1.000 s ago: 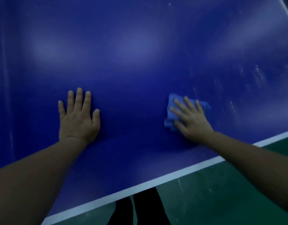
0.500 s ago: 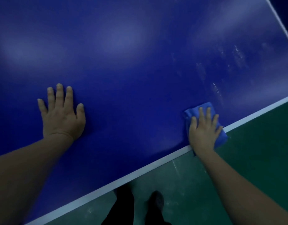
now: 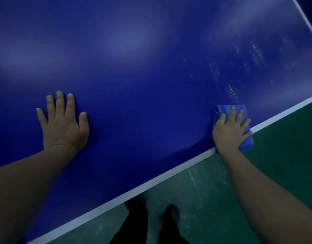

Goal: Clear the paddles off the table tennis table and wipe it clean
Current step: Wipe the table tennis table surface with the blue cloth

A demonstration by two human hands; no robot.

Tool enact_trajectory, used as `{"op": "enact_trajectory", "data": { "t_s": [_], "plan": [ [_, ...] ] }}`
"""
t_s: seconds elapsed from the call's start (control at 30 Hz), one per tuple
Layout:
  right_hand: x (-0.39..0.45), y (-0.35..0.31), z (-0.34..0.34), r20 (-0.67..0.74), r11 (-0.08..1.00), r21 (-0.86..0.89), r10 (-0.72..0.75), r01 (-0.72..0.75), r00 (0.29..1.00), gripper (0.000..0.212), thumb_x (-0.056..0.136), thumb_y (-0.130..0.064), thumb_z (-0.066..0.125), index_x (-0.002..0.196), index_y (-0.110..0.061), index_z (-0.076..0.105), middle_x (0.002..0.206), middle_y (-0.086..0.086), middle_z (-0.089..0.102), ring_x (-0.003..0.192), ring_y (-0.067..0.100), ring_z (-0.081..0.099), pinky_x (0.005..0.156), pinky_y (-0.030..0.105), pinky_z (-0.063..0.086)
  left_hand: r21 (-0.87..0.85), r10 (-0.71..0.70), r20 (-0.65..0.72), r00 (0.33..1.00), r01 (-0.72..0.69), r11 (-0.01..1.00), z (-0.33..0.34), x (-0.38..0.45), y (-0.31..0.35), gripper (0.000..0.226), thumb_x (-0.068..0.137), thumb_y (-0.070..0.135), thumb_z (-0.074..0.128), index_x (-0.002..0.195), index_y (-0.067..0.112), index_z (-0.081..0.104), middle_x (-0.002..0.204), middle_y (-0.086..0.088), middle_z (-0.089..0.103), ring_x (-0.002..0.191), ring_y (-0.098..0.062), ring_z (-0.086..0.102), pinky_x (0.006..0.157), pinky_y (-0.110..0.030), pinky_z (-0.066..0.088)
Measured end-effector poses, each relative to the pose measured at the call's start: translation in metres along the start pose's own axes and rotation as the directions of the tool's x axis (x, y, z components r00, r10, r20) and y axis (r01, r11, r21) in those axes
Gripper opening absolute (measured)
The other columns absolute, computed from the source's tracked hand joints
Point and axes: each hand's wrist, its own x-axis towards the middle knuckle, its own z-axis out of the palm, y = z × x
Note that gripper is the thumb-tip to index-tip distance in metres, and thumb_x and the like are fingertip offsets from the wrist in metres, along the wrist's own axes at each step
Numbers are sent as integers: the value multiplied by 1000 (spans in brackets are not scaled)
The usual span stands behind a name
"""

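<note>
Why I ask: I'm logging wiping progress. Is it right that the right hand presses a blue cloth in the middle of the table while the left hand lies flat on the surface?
Not quite. The head view shows the right hand pressing the blue cloth at the table's near white edge line, overhanging it, not mid-table. The left hand does lie flat.

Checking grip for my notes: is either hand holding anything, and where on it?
Right hand presses flat on the blue cloth's middle; left hand holds nothing.

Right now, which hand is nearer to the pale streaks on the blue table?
Right. The right hand presses the blue cloth at the table's edge, just below the pale streaks. The left hand lies flat on the table, far across from them.
</note>
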Motion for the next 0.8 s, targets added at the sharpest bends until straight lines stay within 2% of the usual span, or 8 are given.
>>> {"op": "enact_trajectory", "data": {
  "t_s": [0.1, 0.2, 0.23, 0.37, 0.43, 0.57, 0.7, 0.8],
  "plan": [
    [-84, -39, 25, -5, 929, -36, -369, 369, 929, 58, 101, -46, 26, 157, -33, 21, 166, -2, 11, 152, 33, 6, 119, 62, 0, 8, 1, 5, 1000, -1, 1000, 0, 0, -1, 70, 99, 52, 17, 160, 18, 7, 168, -5, -3, 154, -25, -9, 122, -52, -8],
    [-144, -11, 38, 200, 484, -107, -845, 869, 495, 56, 99, -48, 32, 153, -34, 29, 164, -5, 16, 152, 32, 11, 120, 59, 3, 17, 0, -2, 1000, 0, 1000, 2, -1, -3, 66, 103, 49, 22, 159, 18, 7, 168, -6, -3, 154, -26, -9, 122, -53, -7],
    [-124, 4, 33, 209, 461, -88, -858, 883, 469, 56, 98, -48, 34, 151, -35, 30, 163, -6, 18, 151, 33, 15, 119, 60, 5, 17, 3, -4, 1000, -3, 1000, 2, 0, -2, 66, 103, 49, 22, 159, 18, 7, 168, -6, -2, 154, -26, -9, 122, -53, -7],
    [-5, 43, 1, 75, 919, -129, -367, 374, 927, 59, 99, -48, 28, 156, -30, 27, 166, 0, 15, 152, 34, 10, 119, 63, 8, 15, 1, -5, 1000, -1, 1000, 3, 2, -2, 70, 98, 54, 16, 159, 19, 6, 168, -6, -2, 153, -26, -9, 122, -52, -7],
    [18, 31, -8, 36, 994, -43, -98, 100, 994, 57, 104, -45, 26, 158, -30, 19, 167, -2, 6, 153, 30, 1, 119, 62, 3, 15, 2, -5, 1000, -2, 1000, 3, 1, -3, 71, 98, 54, 15, 159, 20, 6, 168, -5, -2, 154, -26, -9, 122, -53, -7],
    [-51, -31, 20, -6, 925, -39, -379, 378, 926, 58, 100, -44, 29, 156, -31, 26, 166, 0, 16, 152, 35, 10, 118, 63, 2, 15, 4, -5, 1000, -3, 1000, 3, 2, -1, 69, 100, 52, 19, 159, 19, 7, 168, -6, -1, 154, -27, -8, 122, -54, -6],
    [-109, -31, 29, 270, 300, -72, -912, 951, 308, 56, 99, -50, 32, 153, -35, 27, 165, -5, 18, 153, 30, 9, 119, 63, 4, 13, -2, -14, 1000, 2, 1000, 2, 0, -3, 70, 99, 53, 17, 159, 18, 8, 168, -7, 0, 154, -27, -7, 121, -53, -6],
    [-27, -23, 16, 124, 693, -127, -698, 709, 705, 59, 96, -52, 28, 153, -37, 28, 165, -8, 17, 152, 30, 11, 117, 67, 8, 19, 1, -2, 1000, -1, 1000, 3, 2, -3, 71, 98, 53, 16, 159, 18, 8, 168, -6, -1, 154, -26, -8, 121, -54, -6]
  ]
}}
